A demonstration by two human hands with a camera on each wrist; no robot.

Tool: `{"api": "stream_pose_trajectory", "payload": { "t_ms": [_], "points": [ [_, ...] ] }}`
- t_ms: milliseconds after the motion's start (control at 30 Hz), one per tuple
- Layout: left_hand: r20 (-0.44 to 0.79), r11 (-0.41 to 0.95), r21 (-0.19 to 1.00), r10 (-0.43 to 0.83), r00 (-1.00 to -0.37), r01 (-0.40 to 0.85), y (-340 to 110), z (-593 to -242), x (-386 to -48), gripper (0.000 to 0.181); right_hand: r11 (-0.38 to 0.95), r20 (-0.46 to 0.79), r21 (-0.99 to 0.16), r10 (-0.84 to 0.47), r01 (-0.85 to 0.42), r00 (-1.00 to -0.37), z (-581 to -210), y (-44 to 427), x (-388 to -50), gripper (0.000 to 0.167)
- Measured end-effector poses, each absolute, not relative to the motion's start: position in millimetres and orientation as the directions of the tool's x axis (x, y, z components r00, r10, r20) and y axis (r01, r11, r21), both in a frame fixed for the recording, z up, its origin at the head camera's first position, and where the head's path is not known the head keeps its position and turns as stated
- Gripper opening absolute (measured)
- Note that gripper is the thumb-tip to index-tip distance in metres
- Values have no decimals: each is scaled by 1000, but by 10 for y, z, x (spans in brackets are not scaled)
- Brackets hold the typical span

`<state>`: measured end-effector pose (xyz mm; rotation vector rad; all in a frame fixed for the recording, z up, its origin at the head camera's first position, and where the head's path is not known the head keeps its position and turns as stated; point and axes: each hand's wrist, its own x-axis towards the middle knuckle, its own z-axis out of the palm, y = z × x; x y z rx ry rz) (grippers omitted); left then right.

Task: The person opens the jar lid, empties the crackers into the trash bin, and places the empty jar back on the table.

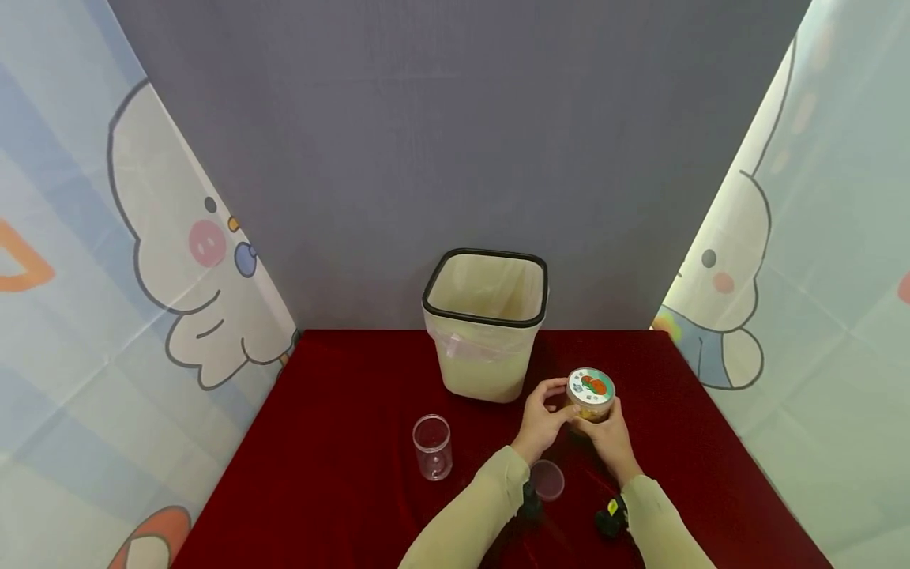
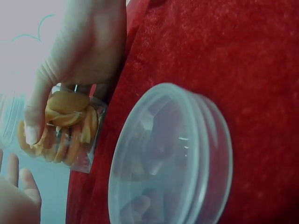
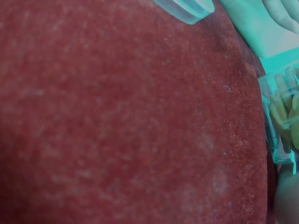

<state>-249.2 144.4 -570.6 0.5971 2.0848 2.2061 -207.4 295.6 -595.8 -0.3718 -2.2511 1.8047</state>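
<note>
A clear plastic jar [image 1: 592, 395] with a printed lid showing orange fruit is held between both hands above the cloth's right side. Curved orange-brown pieces fill it, seen through the wall of the jar [image 2: 70, 123] in the left wrist view. My left hand [image 1: 543, 417] grips its left side, the thumb [image 2: 35, 114] lying across the wall. From the right and below, my right hand [image 1: 607, 438] holds the jar. At the right wrist view's edge, only part of the jar [image 3: 286, 112] and a bit of the right hand [image 3: 287, 200] show.
A shallow clear round lid or dish [image 1: 547, 480] lies near the left forearm. An upright clear cup [image 1: 432, 450] stands farther left. Behind is a cream bin [image 1: 486, 367] with a black rim and a liner. Red cloth [image 1: 341, 442] covers the table, with curtains around it.
</note>
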Motion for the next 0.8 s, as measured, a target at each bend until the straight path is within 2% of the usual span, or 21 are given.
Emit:
{"api": "stream_pose_trajectory", "payload": {
  "t_ms": [233, 467, 567, 700, 800],
  "points": [
    [262, -109, 964, 276, -925, 241, 1459, -5710, -2516, 50, 204, 21, -977, 353, 55, -936, -5943, 2939, -2062, 91],
    [253, -67, 966, 422, -871, 248, 1506, -5615, -2657, 73, 196, 11, -979, 333, 58, -943, -5938, 2960, -2079, 96],
    [229, -51, 971, 472, -852, 233, 1527, -5543, -2693, 80, 166, -6, -984, 317, 61, -948, -5780, 2907, -2023, 95],
    [194, -37, 978, 525, -829, 205, 1551, -5481, -2720, 80, 144, -24, -987, 298, 70, -954, -5563, 2819, -1925, 93],
    [193, -29, 977, 541, -818, 211, 1578, -5488, -2726, 78, 147, -22, -987, 308, 70, -951, -5552, 2815, -1909, 91]
  ]
}}
